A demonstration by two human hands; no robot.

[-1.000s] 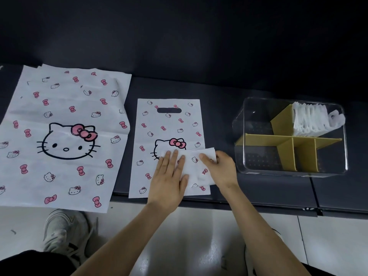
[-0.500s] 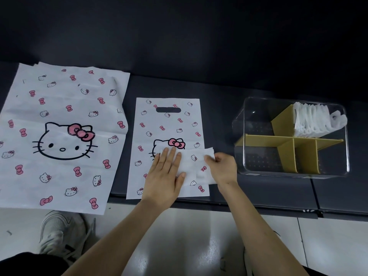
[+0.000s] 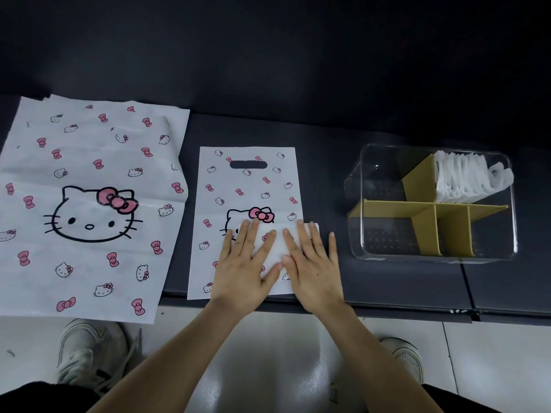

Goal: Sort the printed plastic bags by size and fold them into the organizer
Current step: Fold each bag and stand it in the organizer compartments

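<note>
Two hands were down flat at the near edge of the dark table [image 3: 402,281], and that was the change. Half a second earlier the right hand [image 3: 313,263] was pinching the right end of the small folded bag [image 3: 277,242], and a second back it was doing the same. At this moment it had let go and lay palm-down beside the left hand [image 3: 246,263]. Fingers of both were straight and slightly spread, thumbs nearly touching, gripping nothing, just pressing. The left hand had barely shifted through all of it.

Under the palms, the small folded bag lay as a short white strip on the lower half of the medium bag [image 3: 247,186], which was spread out unfolded, handle slot away from the person. My read: the last fold was over and this was the crease being pressed, so the packet looked close to ready for lifting.

Left of that, the stack of large bags [image 3: 89,210] lay flat, untouched. Further off to the right, the clear organizer [image 3: 387,242] with its yellow dividers [image 3: 423,210] held a row of folded white bags [image 3: 459,177] in the back right compartment; which compartment this packet belonged in, I could not tell
</note>
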